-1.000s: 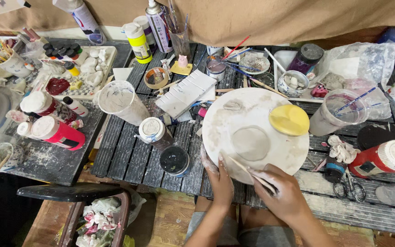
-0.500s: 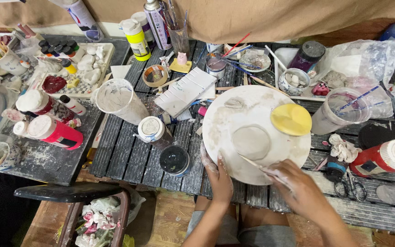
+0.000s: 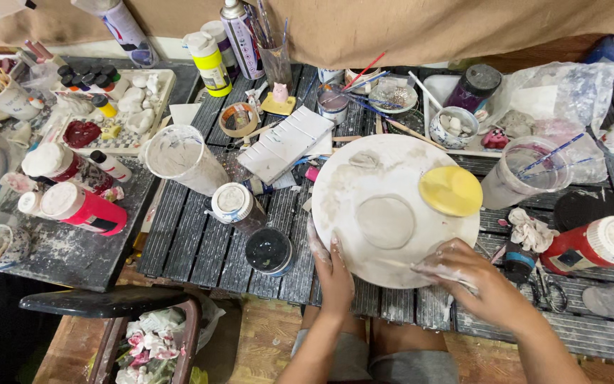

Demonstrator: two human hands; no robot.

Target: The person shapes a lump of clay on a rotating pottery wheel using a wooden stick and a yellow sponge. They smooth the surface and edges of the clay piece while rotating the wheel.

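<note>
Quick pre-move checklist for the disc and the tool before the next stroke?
1. Left hand steadies the white disc at its near rim: ok.
2. Right hand grips the thin tool: ok.
3. Tool tip lies on the disc: ok.
4. Yellow sponge rests on the disc, apart from the tool: ok.
5. Black jar sits close to the left hand: not ok.
6. Disc surface wet: cannot tell.

Single head-worn camera looks steeply down from close above the cluttered desk (image 3: 200, 242), the wearer's hands entering at the lower frame edge.
</note>
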